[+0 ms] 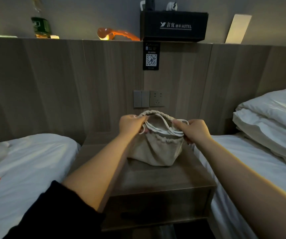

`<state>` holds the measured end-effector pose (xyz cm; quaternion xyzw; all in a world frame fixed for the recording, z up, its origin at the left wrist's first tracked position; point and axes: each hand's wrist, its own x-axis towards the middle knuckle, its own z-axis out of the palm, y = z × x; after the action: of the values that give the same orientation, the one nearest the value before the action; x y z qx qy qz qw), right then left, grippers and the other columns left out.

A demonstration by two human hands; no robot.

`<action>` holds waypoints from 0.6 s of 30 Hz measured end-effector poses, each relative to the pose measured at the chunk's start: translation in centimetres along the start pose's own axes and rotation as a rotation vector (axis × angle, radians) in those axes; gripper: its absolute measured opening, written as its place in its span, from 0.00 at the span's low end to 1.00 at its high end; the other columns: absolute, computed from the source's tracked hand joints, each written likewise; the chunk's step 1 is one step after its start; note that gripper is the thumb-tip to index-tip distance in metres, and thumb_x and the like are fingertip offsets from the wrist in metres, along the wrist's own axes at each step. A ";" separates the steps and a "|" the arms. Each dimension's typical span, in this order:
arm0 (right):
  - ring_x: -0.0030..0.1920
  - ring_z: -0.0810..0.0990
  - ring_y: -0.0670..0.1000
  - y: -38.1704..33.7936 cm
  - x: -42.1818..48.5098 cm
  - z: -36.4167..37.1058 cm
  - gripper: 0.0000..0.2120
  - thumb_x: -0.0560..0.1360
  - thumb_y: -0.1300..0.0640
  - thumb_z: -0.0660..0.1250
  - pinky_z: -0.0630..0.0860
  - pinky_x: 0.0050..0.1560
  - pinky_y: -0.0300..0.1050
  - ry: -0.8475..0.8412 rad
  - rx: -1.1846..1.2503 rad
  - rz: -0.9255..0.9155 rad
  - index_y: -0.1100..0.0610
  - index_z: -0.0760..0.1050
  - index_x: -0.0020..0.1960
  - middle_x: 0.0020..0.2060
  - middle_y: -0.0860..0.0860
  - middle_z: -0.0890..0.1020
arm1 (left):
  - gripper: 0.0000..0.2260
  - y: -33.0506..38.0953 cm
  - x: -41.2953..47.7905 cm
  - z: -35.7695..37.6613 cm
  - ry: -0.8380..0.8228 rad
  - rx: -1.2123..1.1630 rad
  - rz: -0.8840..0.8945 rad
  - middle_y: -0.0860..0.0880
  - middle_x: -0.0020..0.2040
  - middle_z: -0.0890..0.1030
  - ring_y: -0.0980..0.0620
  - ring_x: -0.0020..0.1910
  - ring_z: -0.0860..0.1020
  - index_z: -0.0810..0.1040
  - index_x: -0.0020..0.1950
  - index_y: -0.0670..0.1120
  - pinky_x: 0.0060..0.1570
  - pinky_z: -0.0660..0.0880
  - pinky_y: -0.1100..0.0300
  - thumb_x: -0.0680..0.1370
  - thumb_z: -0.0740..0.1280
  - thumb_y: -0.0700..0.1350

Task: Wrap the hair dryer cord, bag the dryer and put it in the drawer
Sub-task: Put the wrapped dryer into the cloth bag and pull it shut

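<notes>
While the brown wooden nightstand point(164, 178), its dark drawer front point(156, 204) under the front edge, carries it towards the back edge of the top, the beige cloth drawstring bag point(156, 152) stands mouth up, long axis left to right; no dryer shows, presumably inside. Left hand point(130, 125) pinches the mouth's left end, right hand point(194, 131) grips the white drawstring cords point(157, 129) at its right end, both equally near
</notes>
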<state>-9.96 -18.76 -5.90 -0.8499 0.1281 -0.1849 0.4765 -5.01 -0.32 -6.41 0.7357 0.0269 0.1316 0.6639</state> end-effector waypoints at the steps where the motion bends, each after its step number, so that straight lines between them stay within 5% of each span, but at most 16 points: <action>1: 0.26 0.74 0.52 -0.9 0.1 -0.6 0.23 0.69 0.40 0.70 0.71 0.29 0.43 -0.038 0.007 0.006 0.59 0.75 0.29 0.24 0.55 0.76 | 0.13 0.7 0.4 -0.2 -0.001 -0.049 -0.024 0.42 0.25 0.76 0.49 0.24 0.76 0.75 0.29 0.39 0.27 0.69 0.63 0.68 0.75 0.43; 4: 0.32 0.73 0.48 -2.9 0.5 -2.6 0.22 0.71 0.44 0.70 0.72 0.34 0.42 -0.237 0.125 0.009 0.63 0.79 0.53 0.38 0.56 0.78 | 0.15 2.0 1.4 -1.0 -0.017 -0.112 -0.082 0.44 0.23 0.74 0.52 0.17 0.75 0.72 0.26 0.40 0.18 0.70 0.66 0.70 0.74 0.38; 7: 0.42 0.75 0.46 -3.6 1.2 -4.0 0.27 0.69 0.51 0.74 0.75 0.44 0.40 -0.438 -0.104 -0.079 0.58 0.73 0.65 0.54 0.53 0.77 | 0.15 2.3 2.1 -1.4 -0.020 -0.033 -0.067 0.42 0.28 0.75 0.50 0.21 0.75 0.71 0.28 0.42 0.23 0.76 0.60 0.71 0.73 0.40; 11: 0.54 0.74 0.47 -3.8 1.3 -3.7 0.24 0.65 0.50 0.76 0.71 0.51 0.41 -0.496 -0.316 -0.262 0.54 0.78 0.60 0.56 0.50 0.78 | 0.14 2.3 2.3 -1.3 -0.025 0.002 -0.066 0.41 0.29 0.74 0.52 0.16 0.73 0.71 0.29 0.42 0.20 0.73 0.63 0.73 0.70 0.40; 15: 0.45 0.79 0.48 -3.0 1.1 -2.8 0.12 0.64 0.54 0.78 0.75 0.49 0.47 -0.334 -0.316 -0.339 0.56 0.84 0.46 0.45 0.53 0.84 | 0.16 2.7 2.0 -1.5 -0.063 0.127 -0.026 0.44 0.28 0.73 0.51 0.21 0.73 0.70 0.28 0.44 0.26 0.71 0.61 0.74 0.70 0.44; 18: 0.41 0.80 0.48 -3.3 1.1 -2.6 0.09 0.63 0.53 0.78 0.78 0.44 0.47 -0.182 -0.403 -0.337 0.54 0.84 0.41 0.38 0.50 0.84 | 0.20 3.6 1.9 -1.5 -0.172 0.493 0.223 0.46 0.24 0.69 0.52 0.25 0.68 0.71 0.26 0.42 0.31 0.64 0.58 0.76 0.66 0.49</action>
<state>-9.98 -19.48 -1.66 -0.9500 -0.0241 -0.1553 0.2700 -3.99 1.17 -2.47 0.8817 -0.0792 0.1303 0.4464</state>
